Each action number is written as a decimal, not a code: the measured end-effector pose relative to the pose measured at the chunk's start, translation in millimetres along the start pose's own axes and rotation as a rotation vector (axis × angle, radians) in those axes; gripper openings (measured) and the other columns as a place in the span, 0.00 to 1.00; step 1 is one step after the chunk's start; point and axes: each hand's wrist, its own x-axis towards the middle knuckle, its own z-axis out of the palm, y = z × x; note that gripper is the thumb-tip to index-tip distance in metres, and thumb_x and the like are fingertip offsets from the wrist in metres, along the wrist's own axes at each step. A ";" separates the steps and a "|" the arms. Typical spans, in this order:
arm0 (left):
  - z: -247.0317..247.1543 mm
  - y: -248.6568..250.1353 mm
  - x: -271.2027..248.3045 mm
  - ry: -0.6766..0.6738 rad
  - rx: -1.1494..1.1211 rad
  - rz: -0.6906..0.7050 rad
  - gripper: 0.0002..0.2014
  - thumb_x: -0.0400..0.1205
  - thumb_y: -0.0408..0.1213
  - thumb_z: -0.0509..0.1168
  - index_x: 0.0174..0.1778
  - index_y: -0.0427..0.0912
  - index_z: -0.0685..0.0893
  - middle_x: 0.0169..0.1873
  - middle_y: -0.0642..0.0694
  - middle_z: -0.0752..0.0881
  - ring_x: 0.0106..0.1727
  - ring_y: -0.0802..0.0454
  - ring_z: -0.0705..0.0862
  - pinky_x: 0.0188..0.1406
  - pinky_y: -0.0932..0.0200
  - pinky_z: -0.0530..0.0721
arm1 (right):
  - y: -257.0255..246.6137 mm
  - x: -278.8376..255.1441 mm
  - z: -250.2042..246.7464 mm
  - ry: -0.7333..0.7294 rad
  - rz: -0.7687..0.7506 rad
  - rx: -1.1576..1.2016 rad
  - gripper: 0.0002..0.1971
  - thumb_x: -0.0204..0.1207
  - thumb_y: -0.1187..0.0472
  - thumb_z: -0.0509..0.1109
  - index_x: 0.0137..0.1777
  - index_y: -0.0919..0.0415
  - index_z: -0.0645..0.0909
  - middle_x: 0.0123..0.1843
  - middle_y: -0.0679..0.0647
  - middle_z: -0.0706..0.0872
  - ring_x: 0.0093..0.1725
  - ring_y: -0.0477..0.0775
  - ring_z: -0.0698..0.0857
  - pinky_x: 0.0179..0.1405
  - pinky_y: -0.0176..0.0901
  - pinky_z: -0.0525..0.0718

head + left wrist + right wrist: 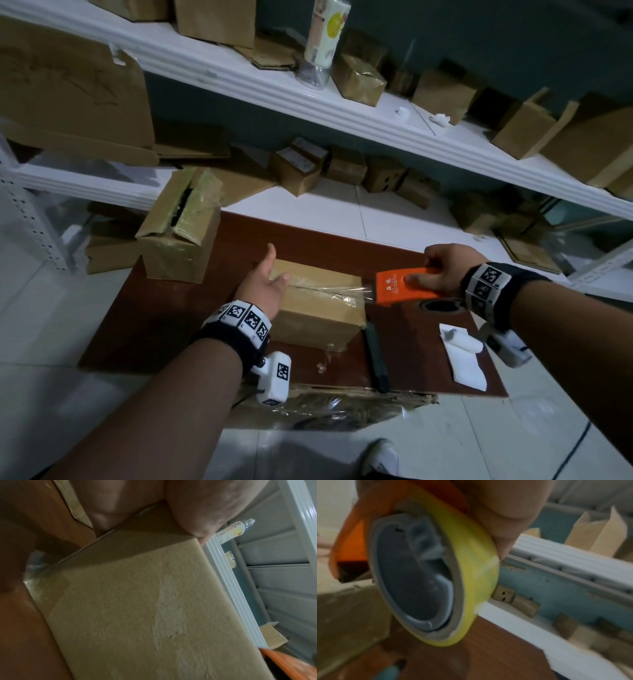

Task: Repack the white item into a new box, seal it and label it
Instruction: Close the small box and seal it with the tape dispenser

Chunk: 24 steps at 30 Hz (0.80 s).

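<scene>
A closed cardboard box [318,308] lies on the brown table [164,325]. My left hand [265,284] presses on its left end with straight fingers, thumb on the top; the left wrist view shows the left hand [197,507] against the box [137,608] edge. My right hand [442,270] grips an orange tape dispenser [400,286] just off the box's right end. Clear tape [335,291] stretches from the top seam to it. The right wrist view shows the yellowish tape roll [471,574] in the dispenser [351,540]. No white item shows.
An opened, taped old box [181,233] stands at the table's back left. A dark pen-like tool [376,356] and folded white paper [462,356] lie right of the box. White shelves [308,102] behind hold several cardboard boxes and a bottle [325,41]. Flattened cardboard [325,407] sticks out at the front edge.
</scene>
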 end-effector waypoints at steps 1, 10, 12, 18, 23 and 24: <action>-0.1 0.3 0.1 -0.001 0.014 0.000 0.33 0.88 0.48 0.59 0.83 0.75 0.49 0.84 0.55 0.63 0.65 0.41 0.85 0.54 0.53 0.86 | 5.9 -0.4 -3.5 -0.002 0.007 -0.046 0.20 0.65 0.36 0.79 0.41 0.51 0.79 0.43 0.51 0.87 0.42 0.54 0.86 0.42 0.50 0.90; 1.0 2.2 -1.6 0.020 0.049 0.007 0.33 0.88 0.47 0.59 0.84 0.72 0.49 0.85 0.51 0.63 0.69 0.40 0.82 0.59 0.52 0.83 | 13.6 9.8 -2.4 -0.067 0.015 -0.296 0.21 0.68 0.33 0.74 0.47 0.49 0.81 0.44 0.49 0.85 0.45 0.53 0.83 0.42 0.45 0.80; 1.4 2.9 -2.1 0.021 0.047 0.008 0.33 0.88 0.47 0.59 0.83 0.73 0.49 0.84 0.52 0.64 0.68 0.39 0.83 0.59 0.49 0.86 | 5.3 14.8 4.0 -0.082 0.033 -0.349 0.21 0.69 0.33 0.74 0.47 0.50 0.81 0.44 0.51 0.85 0.45 0.55 0.83 0.41 0.45 0.80; 2.7 -0.8 -0.9 0.056 0.025 -0.006 0.31 0.88 0.48 0.59 0.83 0.74 0.51 0.85 0.52 0.63 0.80 0.41 0.71 0.75 0.43 0.76 | -17.0 27.7 31.8 -0.075 0.087 -0.418 0.12 0.76 0.47 0.74 0.43 0.55 0.80 0.44 0.54 0.83 0.47 0.58 0.83 0.49 0.47 0.84; 5.3 -6.1 4.7 0.063 0.013 0.014 0.31 0.88 0.48 0.60 0.83 0.73 0.53 0.85 0.52 0.62 0.82 0.44 0.68 0.78 0.44 0.72 | 27.8 31.1 48.0 -0.037 0.219 -0.405 0.14 0.78 0.49 0.70 0.53 0.58 0.87 0.44 0.56 0.88 0.44 0.58 0.87 0.41 0.44 0.81; 7.3 -6.0 4.9 0.068 0.013 0.017 0.31 0.88 0.48 0.60 0.83 0.73 0.54 0.85 0.52 0.63 0.82 0.45 0.68 0.79 0.45 0.70 | 32.2 29.8 47.3 -0.045 0.264 -0.331 0.18 0.78 0.47 0.71 0.56 0.62 0.86 0.49 0.58 0.89 0.48 0.60 0.88 0.43 0.47 0.82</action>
